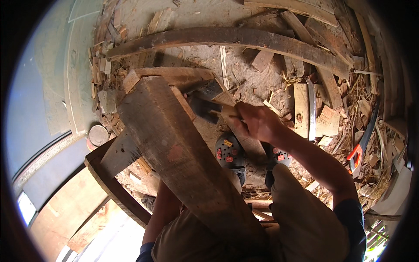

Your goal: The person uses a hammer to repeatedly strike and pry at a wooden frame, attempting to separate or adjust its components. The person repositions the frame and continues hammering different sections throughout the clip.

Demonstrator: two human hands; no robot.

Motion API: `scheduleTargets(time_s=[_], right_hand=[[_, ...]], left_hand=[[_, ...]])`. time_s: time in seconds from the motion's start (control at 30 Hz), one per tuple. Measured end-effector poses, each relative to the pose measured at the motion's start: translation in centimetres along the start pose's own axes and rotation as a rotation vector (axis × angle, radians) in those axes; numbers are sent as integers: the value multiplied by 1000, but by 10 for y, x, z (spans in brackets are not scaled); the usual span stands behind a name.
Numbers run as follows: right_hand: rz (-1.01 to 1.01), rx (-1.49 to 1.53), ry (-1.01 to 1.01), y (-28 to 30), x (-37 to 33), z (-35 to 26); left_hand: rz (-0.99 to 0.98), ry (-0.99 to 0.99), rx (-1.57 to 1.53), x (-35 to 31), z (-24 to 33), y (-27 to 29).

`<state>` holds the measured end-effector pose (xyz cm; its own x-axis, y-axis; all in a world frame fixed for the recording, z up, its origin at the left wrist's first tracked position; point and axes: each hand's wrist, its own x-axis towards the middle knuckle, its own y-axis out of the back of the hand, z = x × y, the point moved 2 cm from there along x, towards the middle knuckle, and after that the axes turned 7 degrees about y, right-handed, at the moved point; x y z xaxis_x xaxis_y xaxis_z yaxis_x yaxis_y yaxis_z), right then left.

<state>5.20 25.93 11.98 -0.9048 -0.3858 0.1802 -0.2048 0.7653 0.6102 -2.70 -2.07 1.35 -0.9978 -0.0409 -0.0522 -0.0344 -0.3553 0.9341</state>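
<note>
A thick, dark timber beam [174,148] slants from my lap up to the far left, with another wooden piece [174,76] by its far end. To the right of the beam, my right hand [259,122] is closed around the light wooden handle of a tool [203,107]. Its dark, flat head sits close to the beam's right side; its exact kind is unclear. Of my left arm only the forearm [163,209] shows, beneath the beam on the left. The beam hides my left hand.
A long curved plank [235,37] lies across the far ground. A saw with an orange and black handle [356,153] rests at the right. Wood scraps and chips litter the ground around my clogs [229,150]. A round tin-like object [98,135] is at the left.
</note>
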Motion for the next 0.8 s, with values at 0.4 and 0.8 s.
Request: scheduleTargets(time_s=[0.4,0.8], right_hand=[[-45,-26,-127,3,-15,32],[104,1015,-906,-28,-14,18]], left_hand=[[99,-74,-110,1,-21,-5],[116,-160,-136,2,-15,5]])
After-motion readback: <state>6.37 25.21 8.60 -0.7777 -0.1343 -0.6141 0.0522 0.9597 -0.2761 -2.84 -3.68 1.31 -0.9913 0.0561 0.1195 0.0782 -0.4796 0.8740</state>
